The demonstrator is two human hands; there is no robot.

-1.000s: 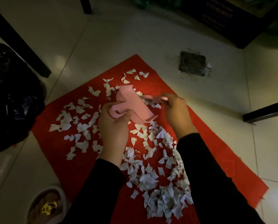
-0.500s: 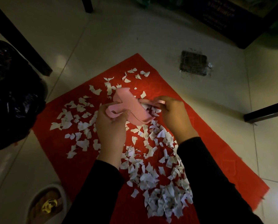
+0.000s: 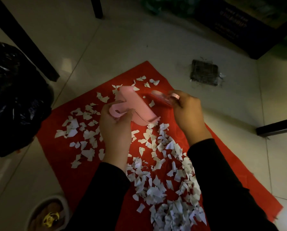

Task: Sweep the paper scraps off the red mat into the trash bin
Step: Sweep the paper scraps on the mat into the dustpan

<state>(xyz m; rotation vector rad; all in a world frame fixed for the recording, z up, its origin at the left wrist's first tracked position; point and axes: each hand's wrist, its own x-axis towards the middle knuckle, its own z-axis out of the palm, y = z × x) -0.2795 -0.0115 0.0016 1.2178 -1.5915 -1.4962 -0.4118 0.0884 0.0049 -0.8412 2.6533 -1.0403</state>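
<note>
Pink dustpan (image 3: 136, 108) held over the red mat (image 3: 59, 147); left hand (image 3: 116, 129) grips its handle. Right hand (image 3: 187, 112) pinches a small pink brush (image 3: 164, 98), motion-blurred, bristles unclear. Paper scraps (image 3: 164, 180) litter the mat. Black-bagged trash bin (image 3: 14, 97) at left, cut off. Dim tiled floor (image 3: 122, 39).

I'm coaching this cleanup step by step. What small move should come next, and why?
Probably lower the pink dustpan, held by the left hand, until its lip rests on the red mat. It is held above the mat, the right hand grips the small brush, and the paper scraps all lie unswept.
</note>
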